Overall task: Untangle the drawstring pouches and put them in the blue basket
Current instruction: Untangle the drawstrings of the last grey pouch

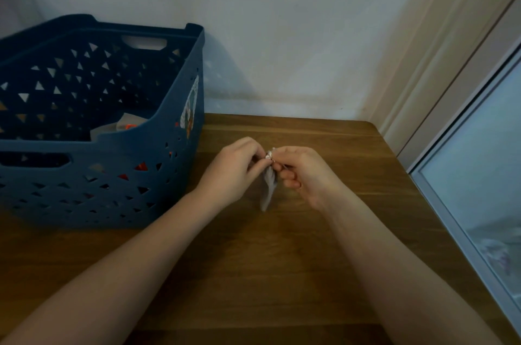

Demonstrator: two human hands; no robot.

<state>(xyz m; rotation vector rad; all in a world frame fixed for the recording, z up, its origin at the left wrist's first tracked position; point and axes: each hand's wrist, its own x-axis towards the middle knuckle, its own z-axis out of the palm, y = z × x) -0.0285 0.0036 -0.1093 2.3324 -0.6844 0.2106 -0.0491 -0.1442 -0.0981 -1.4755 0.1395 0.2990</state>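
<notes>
Holding pouches (128, 126), blue basket (174, 153)

Home corner: wooden table (282, 274), window (479, 189).

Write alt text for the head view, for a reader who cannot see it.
Both hands, left hand and right hand, pinch the top of a small grey pouch above a wooden table. A blue basket stands to the left, already holding pouches.

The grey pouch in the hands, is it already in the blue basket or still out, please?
Out: the grey pouch hangs between left hand and right hand, beside the blue basket.
</notes>
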